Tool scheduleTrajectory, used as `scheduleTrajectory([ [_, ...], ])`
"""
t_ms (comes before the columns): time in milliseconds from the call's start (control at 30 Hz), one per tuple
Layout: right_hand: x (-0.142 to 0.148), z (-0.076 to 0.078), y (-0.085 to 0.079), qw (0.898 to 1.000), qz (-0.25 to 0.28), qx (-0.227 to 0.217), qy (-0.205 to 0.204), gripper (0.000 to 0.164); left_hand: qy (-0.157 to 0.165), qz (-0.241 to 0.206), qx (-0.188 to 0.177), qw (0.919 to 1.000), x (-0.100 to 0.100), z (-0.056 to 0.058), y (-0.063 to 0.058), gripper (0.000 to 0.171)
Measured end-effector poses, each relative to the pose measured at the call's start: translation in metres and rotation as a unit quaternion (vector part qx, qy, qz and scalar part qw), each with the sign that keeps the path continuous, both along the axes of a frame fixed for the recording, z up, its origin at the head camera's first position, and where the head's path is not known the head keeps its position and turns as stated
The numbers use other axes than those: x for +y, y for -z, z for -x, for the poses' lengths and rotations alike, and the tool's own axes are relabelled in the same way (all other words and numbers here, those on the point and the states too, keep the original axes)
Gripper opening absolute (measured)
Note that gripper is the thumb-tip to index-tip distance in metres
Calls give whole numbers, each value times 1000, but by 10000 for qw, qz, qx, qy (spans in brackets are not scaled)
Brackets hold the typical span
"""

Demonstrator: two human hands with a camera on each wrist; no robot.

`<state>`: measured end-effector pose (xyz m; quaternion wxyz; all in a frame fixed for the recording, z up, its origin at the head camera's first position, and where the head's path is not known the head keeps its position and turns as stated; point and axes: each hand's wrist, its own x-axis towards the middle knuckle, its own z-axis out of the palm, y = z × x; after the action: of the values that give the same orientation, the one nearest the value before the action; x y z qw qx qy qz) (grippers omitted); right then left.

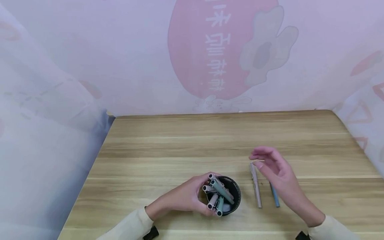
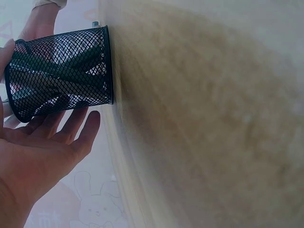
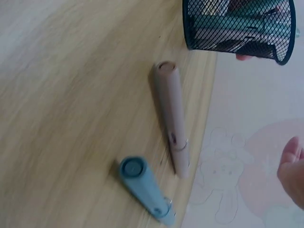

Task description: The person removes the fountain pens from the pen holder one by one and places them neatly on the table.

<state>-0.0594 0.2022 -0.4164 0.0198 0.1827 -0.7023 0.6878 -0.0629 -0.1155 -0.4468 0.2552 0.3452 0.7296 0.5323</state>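
A black mesh pen cup (image 1: 237,196) stands on the table, filled with several grey-pink and green pens (image 1: 222,191) leaning over its rim. My left hand (image 1: 190,195) holds the cup from the left, thumb on the near side and fingers on the far side; the left wrist view shows the fingers along the mesh (image 2: 61,71). To the right of the cup, a grey-pink pen (image 1: 256,188) and a blue pen (image 1: 274,195) lie on the wood. Over these two hovers my right hand (image 1: 279,171), fingers loosely bent and nothing held. It partly hides the blue pen.
The wooden table (image 1: 180,140) has its far edge against a pale curtain (image 1: 135,66) printed with a pink shape and rabbits. More curtain hangs along the left and right sides. Black straps sit by both sleeves (image 1: 132,223).
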Motion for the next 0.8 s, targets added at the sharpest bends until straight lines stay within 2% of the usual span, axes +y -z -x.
scheduleTrajectory([
  [267,-15,0,-1,9973,-30,136,-726,39,-43,26,35,10000,0,-1,-1,82],
  [467,-27,2,5,9918,-126,-16,-1274,42,-153,144,46,9998,1,-3,-2,76],
  [600,-33,2,8,9892,-131,-94,-1460,41,-188,147,14,9997,1,-4,-2,77],
  [800,-43,3,9,9877,-318,-133,-1525,39,-210,103,38,9997,1,-4,-2,75],
])
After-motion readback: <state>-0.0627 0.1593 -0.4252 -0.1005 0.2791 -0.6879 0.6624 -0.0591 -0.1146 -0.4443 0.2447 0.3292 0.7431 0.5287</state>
